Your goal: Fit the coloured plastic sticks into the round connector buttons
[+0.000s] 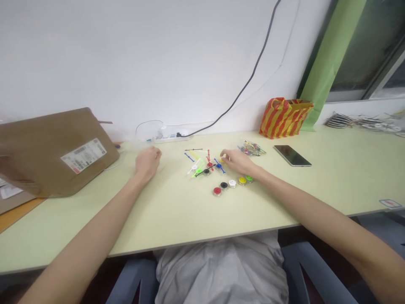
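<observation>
My right hand (pixel 236 161) is closed in a pinch at a small yellow piece (pixel 222 159), mostly hidden by the fingertips. Just left of it lies a cluster of plastic arrow spinners with round hubs: a blue one (pixel 218 166), a red one (pixel 209 164), a black one (pixel 206 171), a green one (pixel 198 170) and a white one (pixel 194 167). Loose arrows, such as a blue arrow (pixel 189 157), lie behind them. Below the right wrist, round pieces form a slanting row, from a red disc (pixel 217 191) to a green disc (pixel 249 178). My left hand (pixel 148 162) rests on the table, loosely curled, apart from the pieces.
A clear bag of coloured pieces (pixel 252 148) lies behind my right hand, with a phone (pixel 292 155) farther right. A striped bag (pixel 284 118) and a power strip (pixel 169 134) stand by the wall. A cardboard box (pixel 57 152) occupies the left side of the table (pixel 177 219).
</observation>
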A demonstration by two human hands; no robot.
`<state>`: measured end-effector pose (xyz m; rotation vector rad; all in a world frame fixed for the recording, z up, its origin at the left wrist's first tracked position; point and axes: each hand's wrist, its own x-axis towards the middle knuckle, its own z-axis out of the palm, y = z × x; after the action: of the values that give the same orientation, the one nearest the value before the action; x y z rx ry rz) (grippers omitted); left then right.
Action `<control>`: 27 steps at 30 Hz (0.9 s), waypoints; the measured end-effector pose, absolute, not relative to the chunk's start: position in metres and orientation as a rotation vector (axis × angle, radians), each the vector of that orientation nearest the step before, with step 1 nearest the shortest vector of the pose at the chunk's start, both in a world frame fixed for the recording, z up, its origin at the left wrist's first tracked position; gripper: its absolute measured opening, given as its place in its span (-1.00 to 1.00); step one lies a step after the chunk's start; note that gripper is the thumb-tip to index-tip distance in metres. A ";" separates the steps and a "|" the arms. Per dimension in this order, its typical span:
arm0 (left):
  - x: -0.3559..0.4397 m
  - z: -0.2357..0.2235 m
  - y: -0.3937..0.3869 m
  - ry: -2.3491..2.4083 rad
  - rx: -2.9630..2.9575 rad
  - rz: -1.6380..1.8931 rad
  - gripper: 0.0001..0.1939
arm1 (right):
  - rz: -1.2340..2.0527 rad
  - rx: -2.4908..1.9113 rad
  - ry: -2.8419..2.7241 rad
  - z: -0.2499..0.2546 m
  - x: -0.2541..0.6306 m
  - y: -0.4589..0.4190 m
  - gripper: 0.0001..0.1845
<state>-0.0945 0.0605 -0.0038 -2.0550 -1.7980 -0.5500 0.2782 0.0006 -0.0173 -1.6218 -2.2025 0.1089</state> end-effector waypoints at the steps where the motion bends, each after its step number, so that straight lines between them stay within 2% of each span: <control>1: -0.095 -0.003 0.061 -1.766 -2.044 -0.564 -0.65 | 0.112 -1.622 -2.208 -0.017 0.279 0.001 -0.71; 7: -0.090 -0.002 0.060 -1.705 -2.016 -0.589 -0.79 | 0.129 -1.614 -2.193 -0.018 0.281 0.003 -0.71; 14: -0.081 0.000 0.052 -1.761 -2.005 -0.535 -0.64 | 0.167 -1.540 -2.191 -0.019 0.280 0.004 -0.61; 27: -0.080 -0.002 0.055 -1.744 -2.071 -0.483 -0.61 | 0.113 -1.057 -2.362 -0.020 0.276 -0.002 -0.40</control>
<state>-0.0798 0.0550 -0.0023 -2.0715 -1.7438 -0.4827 0.2756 -0.0016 -0.0201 -1.0566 -2.3622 0.1126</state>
